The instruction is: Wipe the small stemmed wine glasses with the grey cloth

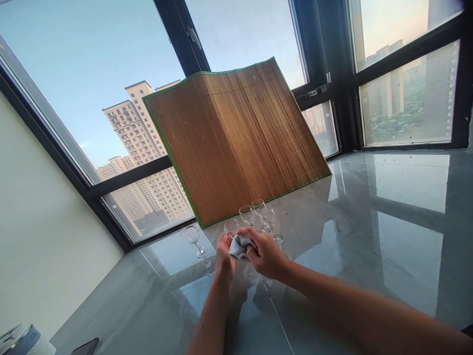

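A grey-white cloth (239,247) is bunched in my right hand (266,254), with the fingers closed around it. My left hand (223,254) is closed just to the left, round a small clear stemmed wine glass (231,227). The glass's rim shows above the fingers, while its lower part is hidden by the hands and the cloth. Behind my right hand stand several more clear wine glasses (267,217) close together. Apart from them, one wine glass (192,235) stands upright to the left of my hands.
A brown slatted bamboo mat (236,143) with green edging leans against the windows behind the glasses. The glossy grey tiled surface (318,296) reflects the windows. At the lower left are a phone-like dark object (85,347) and a white-and-blue container (27,340).
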A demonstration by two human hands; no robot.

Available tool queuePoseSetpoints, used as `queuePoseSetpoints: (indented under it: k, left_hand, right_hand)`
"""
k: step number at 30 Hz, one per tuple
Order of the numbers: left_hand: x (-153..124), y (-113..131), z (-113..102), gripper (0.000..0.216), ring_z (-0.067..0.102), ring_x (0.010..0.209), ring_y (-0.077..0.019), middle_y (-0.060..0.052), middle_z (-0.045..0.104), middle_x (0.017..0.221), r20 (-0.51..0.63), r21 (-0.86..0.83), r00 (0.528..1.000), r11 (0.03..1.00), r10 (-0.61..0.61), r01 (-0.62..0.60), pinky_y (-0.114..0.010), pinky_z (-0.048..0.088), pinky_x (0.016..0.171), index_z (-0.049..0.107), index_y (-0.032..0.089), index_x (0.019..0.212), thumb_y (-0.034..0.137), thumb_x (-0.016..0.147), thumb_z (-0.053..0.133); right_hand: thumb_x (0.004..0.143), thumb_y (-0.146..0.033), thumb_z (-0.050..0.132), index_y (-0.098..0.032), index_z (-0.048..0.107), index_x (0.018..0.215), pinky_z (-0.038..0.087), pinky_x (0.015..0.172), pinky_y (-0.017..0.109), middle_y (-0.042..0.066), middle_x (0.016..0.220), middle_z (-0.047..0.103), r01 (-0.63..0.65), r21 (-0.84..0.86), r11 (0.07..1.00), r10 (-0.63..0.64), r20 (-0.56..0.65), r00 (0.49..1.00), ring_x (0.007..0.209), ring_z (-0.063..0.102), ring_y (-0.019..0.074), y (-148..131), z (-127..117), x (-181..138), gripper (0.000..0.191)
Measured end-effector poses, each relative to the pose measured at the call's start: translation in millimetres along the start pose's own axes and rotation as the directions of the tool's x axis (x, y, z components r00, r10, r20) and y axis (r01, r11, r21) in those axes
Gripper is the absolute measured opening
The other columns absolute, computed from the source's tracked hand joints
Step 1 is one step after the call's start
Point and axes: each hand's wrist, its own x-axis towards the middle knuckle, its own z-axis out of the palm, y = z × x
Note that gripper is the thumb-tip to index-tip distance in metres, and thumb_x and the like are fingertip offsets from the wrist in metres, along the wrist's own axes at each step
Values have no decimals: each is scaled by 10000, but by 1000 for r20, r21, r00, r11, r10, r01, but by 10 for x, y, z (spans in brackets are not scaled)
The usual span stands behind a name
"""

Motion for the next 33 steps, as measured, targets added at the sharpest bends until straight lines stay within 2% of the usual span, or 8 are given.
queuePoseSetpoints:
  k: [3, 6, 9, 11, 18, 25, 30, 33]
  left_hand:
    - [93, 60, -145, 163, 607, 653, -159, -40, 634, 782, -224, 79, 971, 995, 84, -68, -292, 466, 648, 604, 172, 875, 308, 797, 559]
    - [203, 160, -379, 115, 471, 527, -81, 20, 558, 769, -459, 117, 871, 984, 173, -134, -227, 367, 541, 548, 198, 899, 225, 801, 494]
    - [297, 243, -602, 216, 453, 522, -55, 51, 484, 817, -603, 105, 771, 979, 204, -177, -203, 364, 519, 469, 233, 953, 157, 757, 521]
    - [346, 268, -701, 340, 530, 577, -61, 42, 473, 888, -628, 61, 756, 980, 186, -191, -206, 440, 551, 416, 259, 1019, 111, 735, 533]
    - [441, 287, -850, 566, 691, 831, -128, -20, 442, 1072, -497, -153, 865, 973, 74, -171, -279, 594, 709, 333, 290, 1176, -6, 730, 516]
    - [436, 380, -924, 430, 699, 899, -159, -16, 494, 987, -365, -264, 931, 962, -29, -73, -297, 603, 760, 389, 243, 1037, -31, 730, 512]
    - [431, 359, -848, 300, 655, 820, -134, -9, 489, 910, -338, -240, 940, 970, -47, -38, -290, 599, 750, 486, 222, 944, -6, 751, 510]
    - [437, 321, -784, 241, 608, 765, -122, -8, 464, 888, -359, -206, 932, 978, -51, -25, -306, 592, 738, 514, 226, 908, 23, 780, 497]
  right_hand:
    - [773, -146, 483, -215, 612, 1200, 389, 651, 256, 9, 782, 706, 5, -79, 997, 7, 154, 988, 665, 605, 173, 5, -4, 6, 451]
    - [778, -172, 508, -221, 618, 1261, 351, 625, 257, 1, 709, 674, 10, -174, 985, 49, 335, 941, 659, 592, 181, 26, 25, 1, 498]
    - [798, -183, 508, -213, 522, 1402, 375, 678, 271, 60, 946, 713, 48, -232, 971, 57, 425, 904, 809, 631, 208, 57, 72, -24, 604]
    - [819, -196, 504, -218, 469, 1454, 401, 712, 284, 102, 1135, 673, 67, -256, 964, 58, 452, 890, 865, 639, 213, 73, 93, -45, 636]
    - [882, -198, 474, -210, 514, 1437, 437, 946, 365, 115, 1377, 582, 166, -226, 960, -22, 530, 847, 1159, 556, 259, 153, 164, -71, 557]
    - [900, -222, 487, -165, 600, 1343, 428, 896, 381, 127, 1101, 735, 103, -298, 949, 59, 489, 871, 1063, 582, 282, 288, 279, -91, 461]
    - [877, -268, 509, -181, 691, 1063, 435, 765, 395, 138, 904, 739, 30, -467, 884, 178, 395, 901, 1018, 588, 333, 167, 254, -104, 275]
    - [887, -296, 495, -180, 667, 1104, 442, 739, 403, 147, 877, 733, -2, -533, 846, 219, 344, 913, 1023, 598, 347, 93, 244, -113, 300]
